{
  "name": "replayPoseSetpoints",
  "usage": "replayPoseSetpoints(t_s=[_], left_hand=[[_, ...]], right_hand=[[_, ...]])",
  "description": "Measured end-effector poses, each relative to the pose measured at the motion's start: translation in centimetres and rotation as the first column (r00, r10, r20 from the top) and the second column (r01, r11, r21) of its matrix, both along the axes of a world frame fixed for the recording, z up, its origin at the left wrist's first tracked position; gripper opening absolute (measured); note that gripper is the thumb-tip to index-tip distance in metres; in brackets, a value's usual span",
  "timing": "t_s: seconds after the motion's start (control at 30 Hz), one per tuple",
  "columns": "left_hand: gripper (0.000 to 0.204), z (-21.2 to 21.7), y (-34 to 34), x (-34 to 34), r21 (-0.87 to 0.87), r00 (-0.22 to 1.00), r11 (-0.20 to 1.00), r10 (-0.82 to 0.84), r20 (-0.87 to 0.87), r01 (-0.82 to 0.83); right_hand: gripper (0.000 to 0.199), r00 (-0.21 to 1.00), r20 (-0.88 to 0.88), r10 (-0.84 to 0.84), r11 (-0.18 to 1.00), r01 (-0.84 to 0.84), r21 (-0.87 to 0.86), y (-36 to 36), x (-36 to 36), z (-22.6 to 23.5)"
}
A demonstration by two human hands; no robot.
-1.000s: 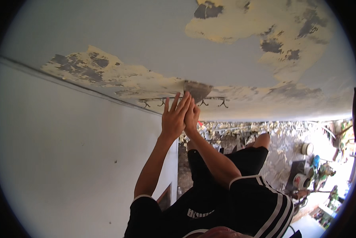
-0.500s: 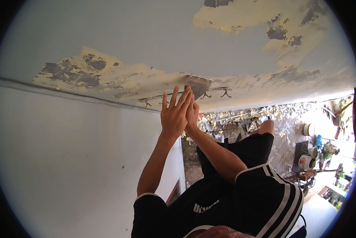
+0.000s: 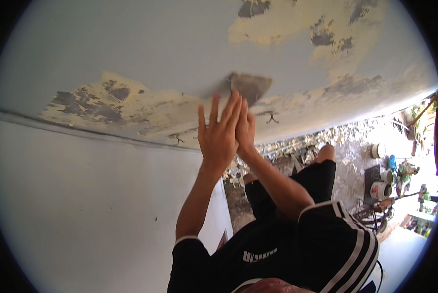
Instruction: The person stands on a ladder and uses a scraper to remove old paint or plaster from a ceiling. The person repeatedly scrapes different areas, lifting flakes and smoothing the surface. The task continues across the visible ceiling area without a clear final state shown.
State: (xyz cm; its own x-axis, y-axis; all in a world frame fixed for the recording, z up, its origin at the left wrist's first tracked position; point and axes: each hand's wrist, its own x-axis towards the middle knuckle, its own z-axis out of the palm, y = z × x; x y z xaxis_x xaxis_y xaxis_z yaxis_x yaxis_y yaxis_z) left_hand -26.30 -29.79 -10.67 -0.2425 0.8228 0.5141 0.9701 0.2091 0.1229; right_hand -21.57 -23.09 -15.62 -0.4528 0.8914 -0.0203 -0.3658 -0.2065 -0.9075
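Observation:
A wide-bladed scraper (image 3: 250, 88) lies at the grey paint just above the long peeled strip of the wall (image 3: 106, 29). My right hand (image 3: 246, 131) is closed around its handle, which the hands mostly hide. Flat against the right hand lies my left hand (image 3: 219, 139), its fingers stretched out and spread, with the fingertips near the base of the blade. Around the blade, yellowish and dark bare patches (image 3: 94, 100) show where paint is gone. A shadow falls on the wall left of the blade.
Dark metal hooks (image 3: 271, 117) stick out of the wall close below the hands. A white side wall (image 3: 82, 195) meets it at the left. Paint flakes (image 3: 346, 129) litter the floor. Buckets (image 3: 378, 190) and a bicycle (image 3: 375, 215) stand at the right.
Both hands and the scraper have moved up in the picture, with the blade shifting slightly right onto grey paint. The view has tilted a little. The grip looks the same.

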Motion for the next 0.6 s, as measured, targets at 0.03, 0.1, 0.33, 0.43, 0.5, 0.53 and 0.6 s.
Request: replayPoseSetpoints(t_s=[0.03, 0.1, 0.33, 0.43, 0.5, 0.53, 0.6], left_hand=[[0.05, 1.7, 0.5, 0.2, 0.01, 0.999, 1.0, 0.016, -0.04, -0.016], [0.053, 2.1, 1.2, 0.4, 0.059, 0.997, 0.998, 0.01, -0.072, -0.006], [0.054, -4.9, 0.7, 4.2, -0.001, 0.994, 0.999, -0.045, 0.102, 0.045], [0.054, -5.5, 2.2, 4.8, 0.169, 0.978, 0.97, -0.189, 0.085, 0.173], [0.053, -4.9, 3.9, 5.2, 0.194, 0.952, 0.94, -0.299, 0.065, 0.282], [0.052, -4.1, 4.9, 5.7, 0.192, 0.944, 0.936, -0.316, 0.095, 0.294], [0.052, -3.0, 6.7, 6.6, 0.189, 0.926, 0.929, -0.348, 0.146, 0.319]], right_hand=[[0.051, 0.995, 0.076, 0.06, 0.998, -0.06, -0.005, 1.3, 0.2, 0.6], [0.051, 0.991, 0.133, -0.005, 0.998, 0.013, -0.056, 0.7, 0.8, 0.7], [0.037, 0.951, 0.297, 0.091, 0.922, -0.193, 0.336, 0.0, 10.6, -0.9], [0.038, 0.904, 0.369, 0.218, 0.919, -0.317, 0.235, 2.8, 13.3, -0.8], [0.04, 0.907, 0.372, 0.2, 0.942, -0.281, 0.18, 3.8, 14.0, -1.5], [0.043, 0.926, 0.355, 0.126, 0.956, -0.209, 0.207, 4.0, 14.0, -1.7], [0.045, 0.951, 0.289, -0.105, 0.912, -0.023, 0.409, 4.3, 13.2, -1.8]])
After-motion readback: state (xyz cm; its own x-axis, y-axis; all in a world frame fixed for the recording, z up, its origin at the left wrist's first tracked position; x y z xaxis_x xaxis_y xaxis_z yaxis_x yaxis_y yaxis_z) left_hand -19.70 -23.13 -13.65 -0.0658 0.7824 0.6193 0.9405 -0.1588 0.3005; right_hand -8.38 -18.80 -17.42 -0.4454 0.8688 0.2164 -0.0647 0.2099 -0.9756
